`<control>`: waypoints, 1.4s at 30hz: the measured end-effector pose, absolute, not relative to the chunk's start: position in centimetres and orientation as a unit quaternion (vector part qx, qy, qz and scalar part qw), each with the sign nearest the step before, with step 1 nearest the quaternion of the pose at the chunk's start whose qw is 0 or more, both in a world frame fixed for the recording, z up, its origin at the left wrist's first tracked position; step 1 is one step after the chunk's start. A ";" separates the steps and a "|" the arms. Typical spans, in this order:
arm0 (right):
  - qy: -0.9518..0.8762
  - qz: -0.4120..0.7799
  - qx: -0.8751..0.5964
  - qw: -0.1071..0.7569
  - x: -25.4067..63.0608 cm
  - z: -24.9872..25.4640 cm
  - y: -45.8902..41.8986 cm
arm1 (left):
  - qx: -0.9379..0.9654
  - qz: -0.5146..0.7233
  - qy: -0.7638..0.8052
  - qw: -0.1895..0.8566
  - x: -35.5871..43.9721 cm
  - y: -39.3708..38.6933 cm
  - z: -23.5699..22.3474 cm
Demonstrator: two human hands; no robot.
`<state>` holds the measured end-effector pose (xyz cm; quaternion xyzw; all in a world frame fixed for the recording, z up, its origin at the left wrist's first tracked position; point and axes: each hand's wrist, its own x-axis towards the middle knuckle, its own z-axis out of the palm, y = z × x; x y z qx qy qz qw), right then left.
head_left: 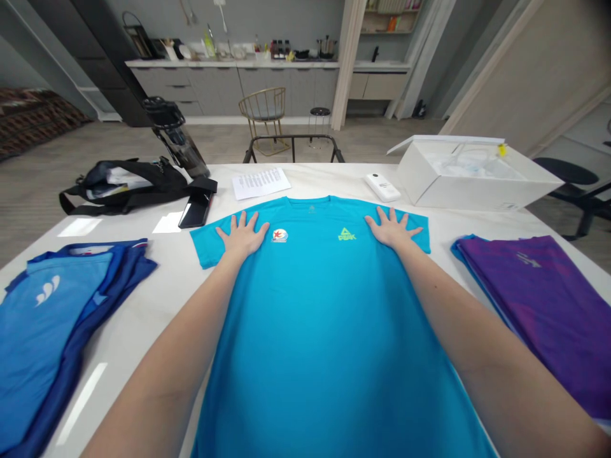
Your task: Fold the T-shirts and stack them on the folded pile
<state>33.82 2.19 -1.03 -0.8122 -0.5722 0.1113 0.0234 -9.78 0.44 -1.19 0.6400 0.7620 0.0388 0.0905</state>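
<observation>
A turquoise T-shirt (315, 305) lies spread out on the white table, its neckline at the far side and its lower part running out of view toward me. A small round emblem and a green logo show on its chest. My left hand (242, 235) rests flat with spread fingers on the shirt near the left sleeve. On the opposite shoulder, my right hand (392, 229) also presses flat, fingers apart. Neither hand grips the fabric.
Folded blue shirts (71, 280) lie at left, a folded purple shirt (548, 299) at right. Along the far side are a black bag (128, 184), a phone (195, 208), a bottle (179, 140), a printed paper (260, 183), a white device (382, 188) and an open white box (477, 181).
</observation>
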 end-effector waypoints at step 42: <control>-0.713 0.021 -0.698 0.056 29.2 -0.8 -35.9 | 0.774 0.027 0.632 0.040 -3.5 -38.6 -0.2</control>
